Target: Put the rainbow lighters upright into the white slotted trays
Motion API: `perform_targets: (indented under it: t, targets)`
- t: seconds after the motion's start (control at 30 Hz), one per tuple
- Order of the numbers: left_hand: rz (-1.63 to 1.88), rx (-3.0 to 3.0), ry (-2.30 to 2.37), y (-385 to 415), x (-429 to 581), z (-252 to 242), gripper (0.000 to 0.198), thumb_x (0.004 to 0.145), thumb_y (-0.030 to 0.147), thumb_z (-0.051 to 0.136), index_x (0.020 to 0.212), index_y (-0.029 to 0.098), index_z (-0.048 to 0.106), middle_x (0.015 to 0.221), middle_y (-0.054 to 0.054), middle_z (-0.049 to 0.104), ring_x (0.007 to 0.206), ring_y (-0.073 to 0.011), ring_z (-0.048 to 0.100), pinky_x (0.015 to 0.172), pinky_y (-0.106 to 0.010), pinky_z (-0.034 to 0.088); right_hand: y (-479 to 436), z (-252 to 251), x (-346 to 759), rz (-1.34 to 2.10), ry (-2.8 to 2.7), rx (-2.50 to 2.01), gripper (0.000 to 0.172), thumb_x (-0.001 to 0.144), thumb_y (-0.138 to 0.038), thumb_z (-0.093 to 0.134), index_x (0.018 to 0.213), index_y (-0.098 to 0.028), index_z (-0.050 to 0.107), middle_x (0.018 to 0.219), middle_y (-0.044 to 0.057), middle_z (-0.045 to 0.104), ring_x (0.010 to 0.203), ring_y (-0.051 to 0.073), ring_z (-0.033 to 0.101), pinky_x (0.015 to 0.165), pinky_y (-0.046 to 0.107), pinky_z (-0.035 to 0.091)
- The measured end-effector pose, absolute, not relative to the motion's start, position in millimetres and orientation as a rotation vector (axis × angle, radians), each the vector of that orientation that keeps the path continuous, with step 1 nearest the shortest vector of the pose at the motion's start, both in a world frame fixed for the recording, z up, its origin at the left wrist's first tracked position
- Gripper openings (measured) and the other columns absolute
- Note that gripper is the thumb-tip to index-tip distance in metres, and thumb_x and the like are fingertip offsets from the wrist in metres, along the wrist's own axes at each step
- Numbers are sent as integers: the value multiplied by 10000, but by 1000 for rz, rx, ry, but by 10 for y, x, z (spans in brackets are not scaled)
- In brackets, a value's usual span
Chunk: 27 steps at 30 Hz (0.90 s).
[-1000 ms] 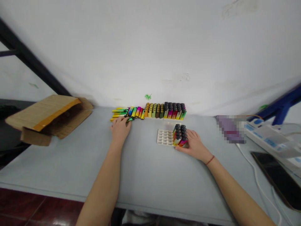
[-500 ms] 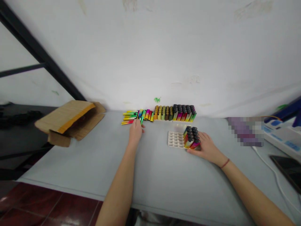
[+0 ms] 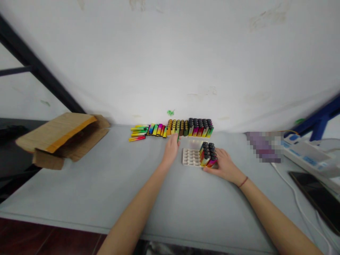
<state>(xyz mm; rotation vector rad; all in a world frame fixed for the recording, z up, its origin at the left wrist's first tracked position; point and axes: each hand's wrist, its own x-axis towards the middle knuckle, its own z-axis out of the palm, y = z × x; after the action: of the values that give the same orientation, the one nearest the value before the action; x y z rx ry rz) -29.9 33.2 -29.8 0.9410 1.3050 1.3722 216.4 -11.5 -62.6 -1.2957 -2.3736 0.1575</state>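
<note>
My left hand [image 3: 171, 148] is closed on a green lighter [image 3: 178, 137], mostly hidden by the fingers, just left of a white tray with holes [image 3: 190, 158]. Black-topped, multicoloured lighters [image 3: 208, 154] stand upright in the tray's right part; the holes at its left are bare. My right hand [image 3: 226, 165] grips the tray's right end, thumb along the front and fingers behind. Loose shiny lighters [image 3: 139, 130] lie farther left. By the wall stand a block of yellow and dark lighters [image 3: 175, 126] and a block of black-topped lighters [image 3: 200, 128].
An open cardboard box [image 3: 66, 136] lies on its side at the table's left. To the right are a pixelated purple item [image 3: 265, 147], a white power strip [image 3: 308, 156], a phone [image 3: 316, 198] and a white cable [image 3: 294, 198]. The wall [image 3: 170, 71] bounds the table's back.
My left hand has moved right from the loose lighters toward the tray, carrying the green lighter. My right hand stays on the tray. The whole view has shifted slightly.
</note>
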Motion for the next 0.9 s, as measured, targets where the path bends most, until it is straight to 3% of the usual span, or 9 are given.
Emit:
perform_targets:
  t: [0.13,0.33,0.53,0.9]
  targets:
    - [1395,840,1253,391,-345,-334,393,895,453,397,622,190,499,503,39,437,426,-91,363,441,-227,285,-120,-642,2163,143,-2365,-1294,720,826,-693,579,1307,-159,531,1289,193,595,1190,360,518,1032,550,388]
    - [1430,922,1033,340,-458,-408,259,777,361,436,637,175,549,514,26,448,496,-100,420,526,-214,348,-121,-681,2168,123,-2366,-1301,763,812,-703,588,1342,-158,515,1312,200,585,1221,369,512,1050,556,374]
    - [1377,750,1024,283,-433,-329,353,805,426,374,532,204,400,453,52,342,374,-69,266,421,-212,233,-126,-678,2160,137,-2366,-1300,750,822,-705,574,1314,-140,528,1299,206,592,1219,369,514,1050,561,375]
    - [1283,615,1065,230,-402,-270,467,839,499,364,474,210,332,398,78,187,341,-59,152,362,-185,156,-128,-686,2164,131,-2357,-1285,742,815,-691,594,1340,-170,522,1303,199,596,1214,373,523,1048,574,377]
